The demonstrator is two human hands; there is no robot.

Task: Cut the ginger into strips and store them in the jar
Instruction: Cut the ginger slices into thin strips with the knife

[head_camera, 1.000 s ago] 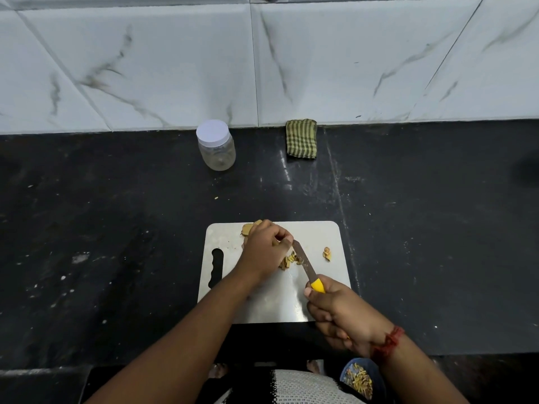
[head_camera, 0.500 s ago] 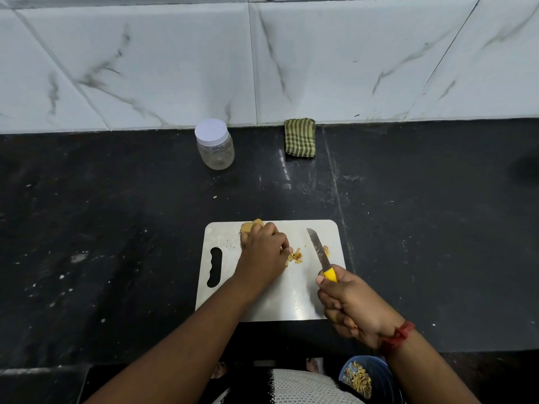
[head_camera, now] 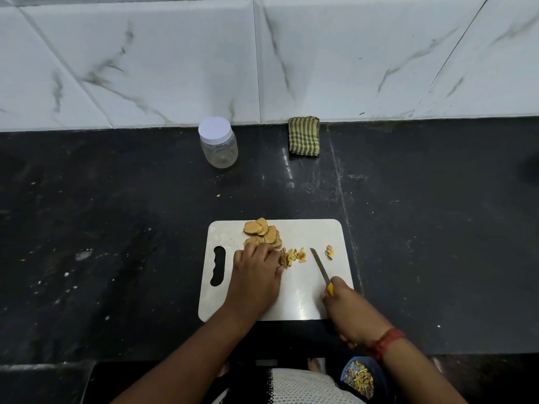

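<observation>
White cutting board (head_camera: 315, 301) lying flat on black countertop (head_camera: 116, 243), its handle slot toward the left. Pile of ginger slices (head_camera: 262, 233) at the board's far left corner; cut ginger strips (head_camera: 291, 256) just in front of the pile, near the board's middle; one small separate ginger piece (head_camera: 329, 252) toward the far right edge. Left hand (head_camera: 256, 275) palm down on the board, fingers curled over the left end of the strips, probably pinching a piece there, though the grasp itself hidden under the knuckles. Right hand (head_camera: 347, 310) wrapped around the yellow handle of a knife (head_camera: 320, 266), blade pointing away and to the left, lying between the strips and the lone piece, touching neither. Clear jar (head_camera: 220, 148) with white lid on, upright near the tiled wall (head_camera: 175, 59), well apart from the board. Folded green checked cloth (head_camera: 304, 136) against the wall, to the right of the jar. Blue bowl (head_camera: 361, 377) holding cut bits at bottom right, below the counter edge.
</observation>
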